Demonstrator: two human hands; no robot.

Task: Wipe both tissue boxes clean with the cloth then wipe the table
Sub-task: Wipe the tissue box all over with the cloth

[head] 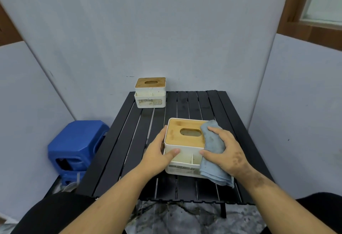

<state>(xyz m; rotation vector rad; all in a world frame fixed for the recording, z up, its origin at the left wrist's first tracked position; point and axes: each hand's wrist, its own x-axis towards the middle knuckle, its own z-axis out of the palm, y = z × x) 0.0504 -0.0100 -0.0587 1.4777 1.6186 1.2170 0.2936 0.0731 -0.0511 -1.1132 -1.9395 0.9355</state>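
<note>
A white tissue box with a bamboo lid [185, 137] stands near the front of the black slatted table [129, 141]. My left hand [159, 150] grips its left side, thumb on the front wall. My right hand [225, 150] presses a folded blue-grey cloth [212, 159] against the box's right end, fingers over the lid edge and thumb on the front. The cloth hangs down past the box's front corner. A second, stained tissue box [150, 93] stands at the table's far left corner, untouched.
A blue plastic stool [77, 145] sits on the floor left of the table. Grey partition walls close in on three sides. My dark-clothed knees are at the table's near edge.
</note>
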